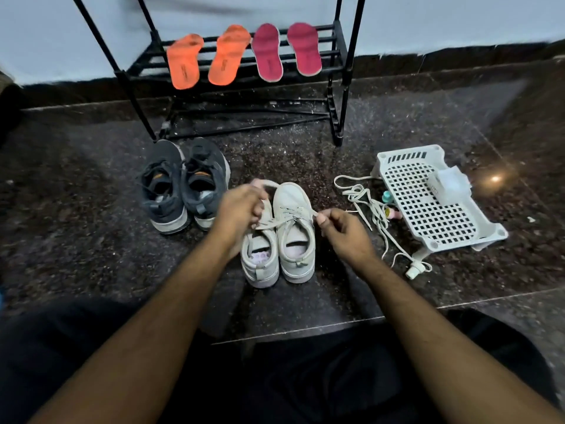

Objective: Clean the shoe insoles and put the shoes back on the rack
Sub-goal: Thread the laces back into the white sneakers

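Note:
A pair of pale grey shoes stands on the dark floor in front of me, toes away. My left hand grips one lace end above the left shoe. My right hand pinches the other lace end beside the right shoe. A dark grey pair of shoes stands to the left. On the black rack lie two orange insoles and two pink insoles, side by side.
A white perforated basket lies upturned at the right with a small white box on it. A loose pale lace and a white cord with a plug sprawl beside it. Small bottles peek out by the basket.

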Demonstrator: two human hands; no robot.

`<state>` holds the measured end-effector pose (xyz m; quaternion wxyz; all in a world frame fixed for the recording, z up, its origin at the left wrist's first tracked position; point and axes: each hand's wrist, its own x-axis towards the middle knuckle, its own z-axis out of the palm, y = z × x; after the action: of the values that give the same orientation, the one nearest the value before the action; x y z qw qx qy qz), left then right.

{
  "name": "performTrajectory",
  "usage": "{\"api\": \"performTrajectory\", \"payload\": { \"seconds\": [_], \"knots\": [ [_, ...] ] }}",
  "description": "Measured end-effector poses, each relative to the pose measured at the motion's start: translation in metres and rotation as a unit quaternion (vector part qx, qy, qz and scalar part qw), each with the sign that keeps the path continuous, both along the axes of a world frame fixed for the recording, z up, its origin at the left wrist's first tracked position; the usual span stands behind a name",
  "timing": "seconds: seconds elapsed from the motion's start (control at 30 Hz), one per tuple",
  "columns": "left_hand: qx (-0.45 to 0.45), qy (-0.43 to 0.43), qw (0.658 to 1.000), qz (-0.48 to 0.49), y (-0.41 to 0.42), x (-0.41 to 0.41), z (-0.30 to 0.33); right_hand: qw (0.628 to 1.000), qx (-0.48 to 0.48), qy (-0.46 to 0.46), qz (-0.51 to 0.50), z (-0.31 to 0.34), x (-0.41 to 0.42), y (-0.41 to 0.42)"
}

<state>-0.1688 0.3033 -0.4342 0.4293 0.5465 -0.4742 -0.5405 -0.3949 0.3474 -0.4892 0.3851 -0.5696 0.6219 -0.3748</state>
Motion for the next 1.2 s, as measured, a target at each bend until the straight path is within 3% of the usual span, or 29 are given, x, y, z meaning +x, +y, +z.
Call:
{"api": "performTrajectory", "payload": {
  "seconds": [0.07, 0.1, 0.17, 0.23, 0.37, 0.5, 0.57, 0.63, 0.77, 0.87, 1.0, 1.07, 1.2],
  "knots": [
    [0.084, 0.175, 0.976, 0.096, -0.010, 0.007, 0.004, 1.000, -0.013, -0.001, -0.021, -0.005, -0.005, -0.006],
    [0.095, 0.180, 0.971, 0.122, -0.018, 0.009, 0.002, 0.999, -0.017, 0.008, -0.039, -0.005, -0.006, -0.011],
    [0.073, 0.061, 0.988, 0.118, -0.027, 0.005, 0.005, 0.997, -0.002, 0.047, -0.060, -0.003, -0.007, -0.020],
    [0.050, -0.061, 0.995, 0.067, -0.028, -0.006, -0.001, 0.993, 0.024, 0.116, -0.005, -0.001, -0.005, -0.029],
    [0.023, -0.234, 0.972, 0.017, -0.029, -0.020, -0.020, 0.970, 0.006, 0.234, 0.074, 0.004, 0.001, -0.030],
    [-0.088, -0.362, 0.928, 0.003, -0.031, -0.019, -0.020, 0.944, -0.032, 0.305, 0.120, 0.008, -0.003, -0.033],
    [-0.056, -0.373, 0.924, -0.055, -0.026, -0.021, -0.014, 0.933, -0.027, 0.334, 0.130, 0.007, -0.002, -0.033],
    [0.007, -0.358, 0.928, -0.104, -0.017, -0.026, -0.013, 0.947, -0.028, 0.304, 0.104, 0.010, 0.002, -0.031],
    [-0.020, -0.462, 0.883, -0.075, -0.011, -0.030, -0.018, 0.989, -0.085, 0.119, 0.018, 0.026, 0.009, -0.031],
    [-0.023, -0.478, 0.874, -0.082, -0.008, -0.034, -0.019, 0.998, -0.055, -0.012, 0.041, 0.031, 0.015, -0.026],
    [-0.030, -0.491, 0.868, -0.068, -0.003, -0.040, -0.026, 0.997, -0.048, -0.040, 0.033, 0.027, 0.010, -0.030],
    [-0.030, -0.451, 0.890, -0.061, -0.002, -0.041, -0.029, 0.999, -0.047, 0.011, 0.021, 0.025, -0.003, -0.034],
    [-0.051, -0.374, 0.926, -0.025, -0.001, -0.044, -0.032, 0.976, -0.021, 0.214, 0.023, 0.012, -0.016, -0.031]
  ]
}}
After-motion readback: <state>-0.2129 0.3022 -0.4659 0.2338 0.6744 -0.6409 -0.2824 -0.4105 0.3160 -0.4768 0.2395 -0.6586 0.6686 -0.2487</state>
